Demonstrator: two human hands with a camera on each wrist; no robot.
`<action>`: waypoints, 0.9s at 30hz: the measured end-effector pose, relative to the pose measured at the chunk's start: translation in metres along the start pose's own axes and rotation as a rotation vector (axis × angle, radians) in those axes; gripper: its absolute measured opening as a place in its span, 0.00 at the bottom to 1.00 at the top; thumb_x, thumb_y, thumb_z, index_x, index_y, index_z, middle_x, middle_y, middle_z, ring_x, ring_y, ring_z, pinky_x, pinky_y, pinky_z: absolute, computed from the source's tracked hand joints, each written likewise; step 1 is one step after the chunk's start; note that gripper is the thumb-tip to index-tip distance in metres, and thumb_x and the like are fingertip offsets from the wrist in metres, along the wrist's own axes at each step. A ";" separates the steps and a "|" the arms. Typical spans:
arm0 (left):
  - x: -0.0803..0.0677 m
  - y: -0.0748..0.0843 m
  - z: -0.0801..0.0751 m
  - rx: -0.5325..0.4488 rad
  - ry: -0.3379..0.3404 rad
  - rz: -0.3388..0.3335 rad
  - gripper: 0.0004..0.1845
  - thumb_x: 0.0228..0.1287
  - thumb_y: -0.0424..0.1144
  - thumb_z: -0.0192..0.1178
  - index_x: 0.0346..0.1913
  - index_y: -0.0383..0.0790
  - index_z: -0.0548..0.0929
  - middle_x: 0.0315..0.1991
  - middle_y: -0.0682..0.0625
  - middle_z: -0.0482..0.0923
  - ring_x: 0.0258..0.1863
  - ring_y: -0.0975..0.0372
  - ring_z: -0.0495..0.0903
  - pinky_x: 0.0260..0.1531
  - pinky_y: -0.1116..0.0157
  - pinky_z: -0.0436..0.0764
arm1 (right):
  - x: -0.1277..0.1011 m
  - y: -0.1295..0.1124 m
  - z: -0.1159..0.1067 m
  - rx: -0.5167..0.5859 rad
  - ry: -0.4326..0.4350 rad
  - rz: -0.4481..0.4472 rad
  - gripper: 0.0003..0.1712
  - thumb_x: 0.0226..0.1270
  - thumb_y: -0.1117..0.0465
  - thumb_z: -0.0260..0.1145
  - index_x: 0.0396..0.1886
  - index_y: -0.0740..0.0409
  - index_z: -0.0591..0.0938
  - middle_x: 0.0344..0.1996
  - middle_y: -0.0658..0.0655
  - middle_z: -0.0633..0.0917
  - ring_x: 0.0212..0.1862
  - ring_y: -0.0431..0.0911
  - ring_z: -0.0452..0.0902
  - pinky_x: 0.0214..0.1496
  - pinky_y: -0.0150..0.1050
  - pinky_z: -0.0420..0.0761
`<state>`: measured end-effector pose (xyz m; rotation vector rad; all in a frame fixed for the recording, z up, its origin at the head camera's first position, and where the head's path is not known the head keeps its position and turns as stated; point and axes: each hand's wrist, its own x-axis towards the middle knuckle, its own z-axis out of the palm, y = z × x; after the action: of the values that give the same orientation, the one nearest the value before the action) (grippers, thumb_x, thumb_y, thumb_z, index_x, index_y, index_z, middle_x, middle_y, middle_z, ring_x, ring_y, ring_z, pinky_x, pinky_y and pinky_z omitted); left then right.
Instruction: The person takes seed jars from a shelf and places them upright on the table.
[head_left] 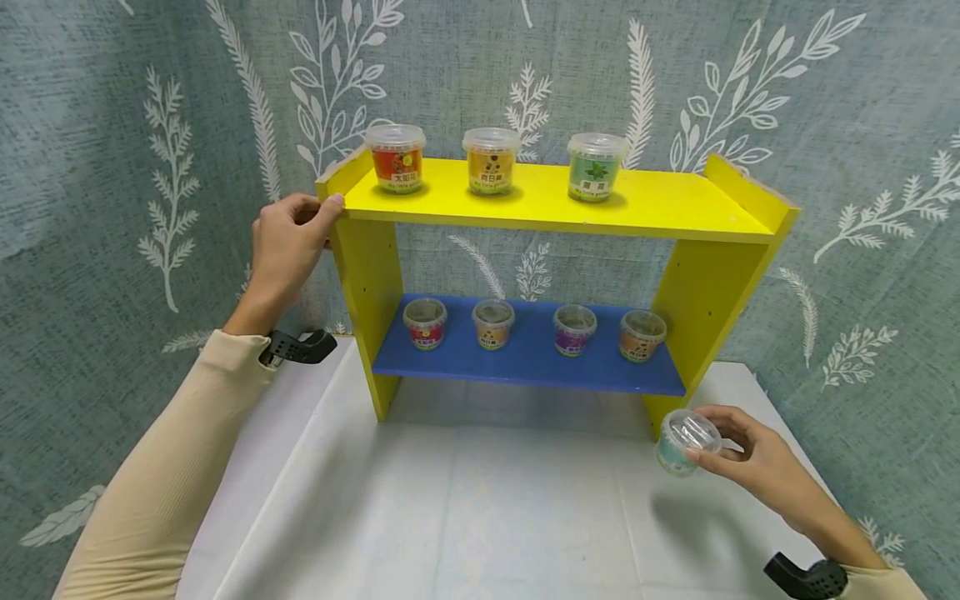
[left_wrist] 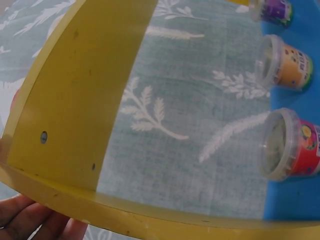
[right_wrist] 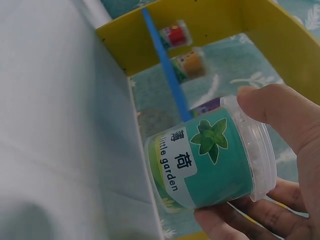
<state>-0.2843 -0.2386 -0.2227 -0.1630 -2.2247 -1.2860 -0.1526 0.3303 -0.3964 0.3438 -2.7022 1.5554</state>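
The left hand [head_left: 288, 242] grips the left end of the yellow top board [head_left: 660, 212] of a small shelf unit, thumb over the front corner and fingers curled behind the raised side lip; the left wrist view shows only the fingertips [left_wrist: 30, 220] under that board's edge. The shelf unit stands at the back of a white desk [head_left: 480, 508], against a teal leaf-patterned cloth [head_left: 112, 167].

On the top board three lidded cups stand upright in a row toward its left and middle: a red cup [head_left: 396, 158], an orange cup [head_left: 491, 161] and a green cup [head_left: 597, 167]. The right part of that board, up to its raised right lip, lies bare. On the blue lower board [head_left: 525, 362] four more cups stand apart from one another: red [head_left: 425, 323], orange [head_left: 492, 324], purple [head_left: 574, 330] and another orange [head_left: 641, 335], leaving the front strip of the board free.

In front of the shelf the desk's white surface runs open to its near edge.

At the right, beside the foot of the shelf's right leg [head_left: 705, 317] and above the desk's right side, the right hand [head_left: 757, 462] clamps a teal mint cup [head_left: 684, 442] between thumb and fingers. The cup lies tipped on its side, its long axis roughly level; its clear lid [right_wrist: 255, 152] points toward the head camera and its base toward the shelf. The right wrist view shows its mint-leaf label [right_wrist: 197, 155] facing outward.
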 end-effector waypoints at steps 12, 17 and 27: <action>0.000 0.000 -0.001 -0.001 0.002 0.003 0.33 0.73 0.63 0.57 0.58 0.34 0.84 0.49 0.43 0.83 0.39 0.64 0.81 0.38 0.72 0.81 | 0.001 0.018 0.009 -0.029 0.006 0.057 0.33 0.70 0.58 0.73 0.70 0.60 0.71 0.60 0.66 0.78 0.50 0.37 0.82 0.45 0.37 0.86; 0.000 -0.001 -0.001 -0.009 -0.004 -0.003 0.33 0.73 0.63 0.57 0.58 0.34 0.83 0.49 0.43 0.83 0.39 0.64 0.81 0.38 0.73 0.81 | 0.001 0.028 0.012 -0.028 -0.004 0.076 0.33 0.70 0.57 0.73 0.69 0.61 0.71 0.60 0.65 0.79 0.51 0.39 0.82 0.45 0.38 0.86; 0.000 -0.001 0.001 -0.002 0.002 -0.004 0.33 0.72 0.63 0.57 0.58 0.34 0.83 0.49 0.43 0.83 0.39 0.63 0.81 0.38 0.72 0.80 | -0.002 0.043 0.020 -0.019 -0.025 0.141 0.35 0.68 0.53 0.74 0.69 0.59 0.72 0.60 0.64 0.79 0.52 0.41 0.82 0.45 0.39 0.86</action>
<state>-0.2849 -0.2386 -0.2233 -0.1578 -2.2231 -1.2896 -0.1570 0.3341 -0.4432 0.1767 -2.8146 1.5673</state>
